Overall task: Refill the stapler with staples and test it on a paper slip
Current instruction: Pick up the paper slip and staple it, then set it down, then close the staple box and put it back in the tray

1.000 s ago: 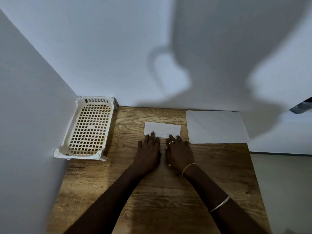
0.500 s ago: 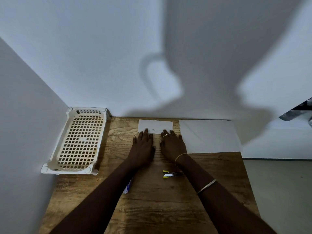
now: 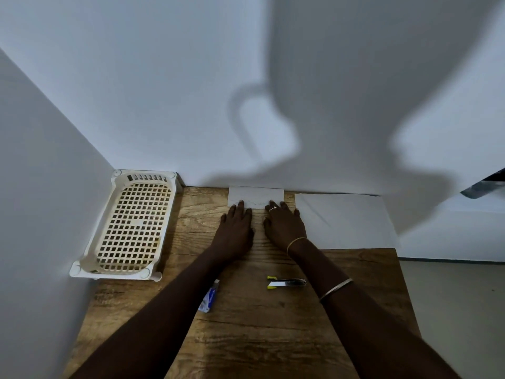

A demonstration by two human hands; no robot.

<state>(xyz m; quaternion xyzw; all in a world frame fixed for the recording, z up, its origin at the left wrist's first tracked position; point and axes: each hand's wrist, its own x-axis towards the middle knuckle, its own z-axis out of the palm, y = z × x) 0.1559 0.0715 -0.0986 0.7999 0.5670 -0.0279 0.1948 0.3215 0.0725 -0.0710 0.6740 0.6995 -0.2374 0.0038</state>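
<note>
Resting flat and spread on the tabletop, both hands are holding nothing: the left hand and right hand lie side by side, palms down, fingertips just on the near edge of the small paper slip by the wall. Nearer the person, the stapler, yellow and metal, lies between the forearms, close to the right one. The staple box, blue and white, peeks out from beside the left forearm. A bigger white sheet sits right of the hands, and a cream plastic basket is off in the left corner.
</note>
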